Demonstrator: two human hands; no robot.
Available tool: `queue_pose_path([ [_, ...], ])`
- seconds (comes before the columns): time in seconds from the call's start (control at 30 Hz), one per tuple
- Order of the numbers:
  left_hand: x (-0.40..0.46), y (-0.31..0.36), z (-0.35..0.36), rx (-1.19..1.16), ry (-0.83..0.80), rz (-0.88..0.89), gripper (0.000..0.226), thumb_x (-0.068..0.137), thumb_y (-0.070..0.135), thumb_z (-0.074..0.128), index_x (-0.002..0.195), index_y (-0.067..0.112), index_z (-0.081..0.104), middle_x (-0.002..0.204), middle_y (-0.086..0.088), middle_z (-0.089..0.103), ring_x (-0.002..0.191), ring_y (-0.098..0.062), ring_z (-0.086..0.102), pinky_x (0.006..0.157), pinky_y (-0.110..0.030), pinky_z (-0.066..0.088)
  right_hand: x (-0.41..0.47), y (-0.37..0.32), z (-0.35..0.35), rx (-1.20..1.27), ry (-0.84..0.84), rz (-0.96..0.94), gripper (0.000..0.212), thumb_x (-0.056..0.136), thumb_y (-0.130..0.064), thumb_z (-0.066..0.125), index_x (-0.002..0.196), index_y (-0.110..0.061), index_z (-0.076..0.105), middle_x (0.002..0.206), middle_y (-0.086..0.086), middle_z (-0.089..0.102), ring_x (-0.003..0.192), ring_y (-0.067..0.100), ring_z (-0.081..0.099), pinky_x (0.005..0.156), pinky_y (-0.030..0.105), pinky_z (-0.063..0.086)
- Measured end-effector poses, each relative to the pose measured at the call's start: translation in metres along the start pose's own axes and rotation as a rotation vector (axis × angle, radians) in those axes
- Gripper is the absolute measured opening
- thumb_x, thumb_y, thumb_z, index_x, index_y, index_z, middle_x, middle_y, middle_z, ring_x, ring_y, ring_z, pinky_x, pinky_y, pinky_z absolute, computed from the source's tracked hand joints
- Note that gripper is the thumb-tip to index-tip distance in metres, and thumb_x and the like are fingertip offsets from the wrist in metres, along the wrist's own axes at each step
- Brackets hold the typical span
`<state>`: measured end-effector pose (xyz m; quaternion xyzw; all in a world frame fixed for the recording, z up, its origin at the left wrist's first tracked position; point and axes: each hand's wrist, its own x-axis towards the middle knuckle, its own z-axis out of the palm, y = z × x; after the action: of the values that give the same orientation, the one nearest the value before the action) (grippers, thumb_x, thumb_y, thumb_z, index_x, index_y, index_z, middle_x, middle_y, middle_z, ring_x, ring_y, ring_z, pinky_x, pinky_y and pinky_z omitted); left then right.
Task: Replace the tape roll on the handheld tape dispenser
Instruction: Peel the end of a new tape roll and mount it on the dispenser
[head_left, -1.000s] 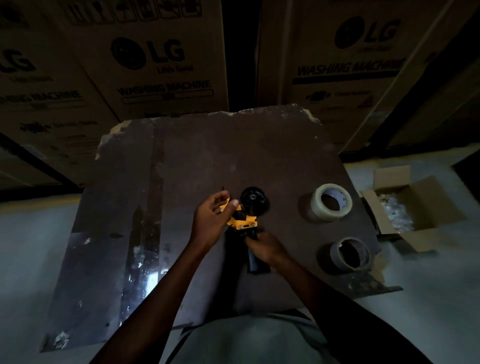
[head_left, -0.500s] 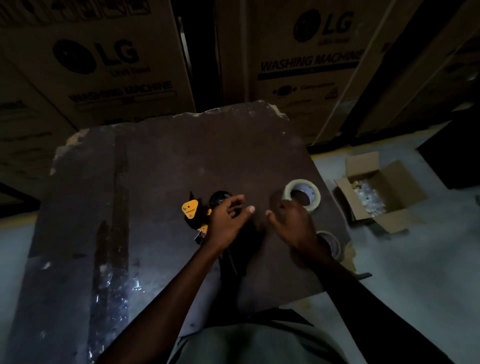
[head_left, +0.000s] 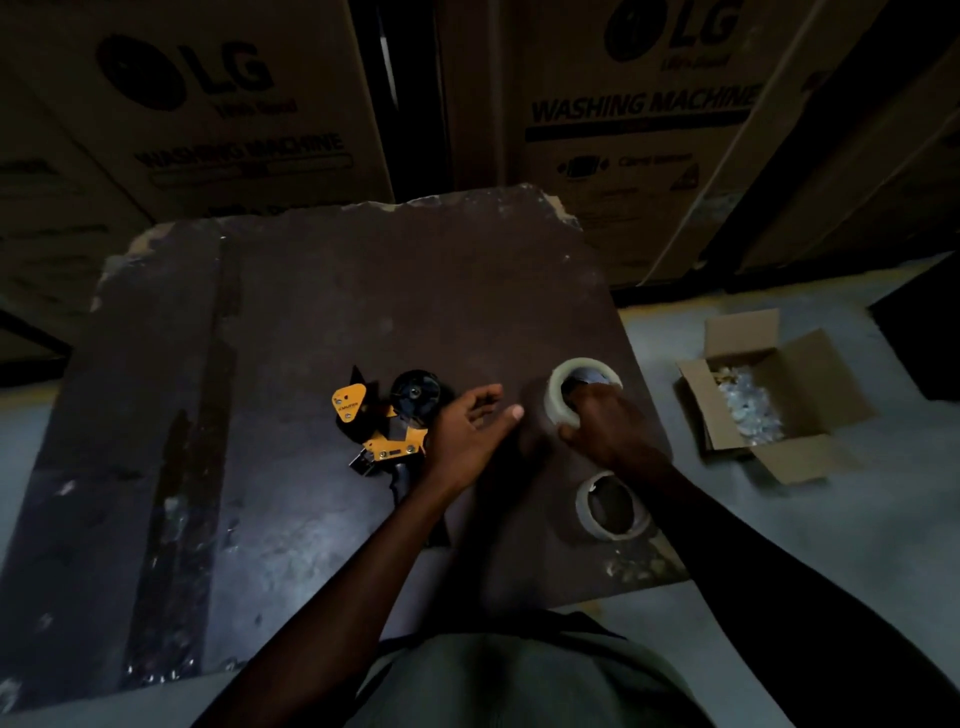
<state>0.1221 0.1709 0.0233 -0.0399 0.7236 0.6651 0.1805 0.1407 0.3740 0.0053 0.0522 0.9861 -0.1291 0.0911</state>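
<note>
Dispenser (head_left: 387, 426) is lying hub-up; right hand (head_left: 605, 428) is closing on the roll (head_left: 563, 397), left hand (head_left: 465, 436) hovering open, empty. Roll may slip in a loose pinch.

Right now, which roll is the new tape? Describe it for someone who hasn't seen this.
On the dark board, look right of the yellow dispenser. Two rolls sit near the right edge. The new tape is the farther, thicker whitish one, under the right hand; the nearer roll is a thin, nearly bare ring.
</note>
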Motion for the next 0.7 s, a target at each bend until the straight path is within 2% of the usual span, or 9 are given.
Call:
queue_pose_path([
  [0.1,-0.003,0.002,0.004,-0.014,0.026,-0.026,0.043,0.082,0.012,0.076,0.121,0.012,0.060,0.118,-0.010,0.067,0.112,-0.025,0.064,0.099,-0.036,0.052,0.006,0.004,0.008,-0.063,-0.021,-0.037,0.058,0.079,-0.036,0.070,0.131,-0.011,0.058,0.139,0.010,0.057,0.140,0.029,0.039,0.117,0.042,0.021],
  [0.2,-0.004,0.002,0.007,-0.006,0.055,-0.024,0.042,0.082,0.013,0.077,0.121,0.013,0.060,0.119,-0.011,0.067,0.112,-0.025,0.065,0.099,-0.037,0.052,0.012,0.015,0.016,0.008,0.003,-0.039,0.058,0.083,-0.041,0.062,0.130,-0.007,0.058,0.143,0.015,0.052,0.141,0.032,0.036,0.118,0.046,0.020],
  [0.3,-0.006,0.006,0.009,0.009,0.067,-0.026,0.045,0.082,0.011,0.076,0.124,0.006,0.059,0.120,-0.015,0.067,0.112,-0.025,0.065,0.102,-0.040,0.051,0.017,0.011,0.006,0.305,0.020,0.038,0.046,0.087,-0.040,0.065,0.111,-0.001,0.067,0.126,0.021,0.063,0.120,0.036,0.057,0.100,0.038,0.042],
  [0.37,-0.007,0.009,0.011,0.037,0.059,-0.013,0.049,0.083,0.011,0.075,0.128,0.002,0.057,0.124,-0.014,0.066,0.113,-0.023,0.065,0.103,-0.039,0.050,0.018,-0.002,-0.006,0.685,0.039,0.158,0.027,0.086,-0.027,0.074,0.097,-0.002,0.071,0.102,0.022,0.071,0.094,0.033,0.068,0.080,0.032,0.054],
  [0.4,-0.008,0.010,0.011,0.053,0.053,0.004,0.051,0.083,0.012,0.075,0.129,0.002,0.057,0.126,-0.011,0.065,0.114,-0.021,0.064,0.103,-0.037,0.050,0.017,-0.009,-0.013,0.877,0.054,0.229,0.022,0.084,-0.024,0.076,0.094,-0.005,0.073,0.097,0.021,0.073,0.087,0.029,0.069,0.077,0.035,0.057],
  [0.47,-0.009,0.015,0.012,0.105,0.034,0.038,0.053,0.083,0.016,0.075,0.132,0.005,0.056,0.126,-0.002,0.062,0.116,-0.016,0.062,0.102,-0.030,0.049,0.015,-0.025,-0.026,1.158,0.055,0.313,0.018,0.083,-0.022,0.077,0.094,-0.008,0.074,0.098,0.022,0.074,0.084,0.025,0.069,0.077,0.041,0.058],
  [0.53,-0.009,0.019,0.010,0.184,0.033,0.080,0.056,0.083,0.022,0.076,0.133,0.008,0.056,0.125,0.003,0.060,0.118,-0.012,0.059,0.101,-0.026,0.047,0.011,-0.041,-0.040,1.338,0.019,0.334,0.018,0.086,-0.020,0.074,0.097,-0.007,0.073,0.096,0.018,0.075,0.081,0.023,0.070,0.071,0.034,0.058],
  [0.6,-0.010,0.025,0.005,0.267,0.031,0.135,0.057,0.081,0.030,0.076,0.131,0.010,0.058,0.126,0.005,0.060,0.118,-0.009,0.058,0.101,-0.026,0.046,0.007,-0.057,-0.054,1.450,-0.008,0.323,0.017,0.087,-0.019,0.071,0.098,-0.006,0.072,0.091,0.014,0.075,0.075,0.019,0.070,0.063,0.025,0.058],
  [0.7,-0.013,0.034,-0.009,0.355,0.011,0.232,0.045,0.082,0.028,0.073,0.123,0.013,0.064,0.119,-0.002,0.067,0.108,-0.011,0.061,0.091,-0.024,0.048,0.005,-0.077,-0.070,1.490,-0.024,0.302,0.019,0.087,-0.023,0.072,0.093,-0.005,0.072,0.087,0.013,0.074,0.072,0.019,0.070,0.059,0.025,0.056],
])
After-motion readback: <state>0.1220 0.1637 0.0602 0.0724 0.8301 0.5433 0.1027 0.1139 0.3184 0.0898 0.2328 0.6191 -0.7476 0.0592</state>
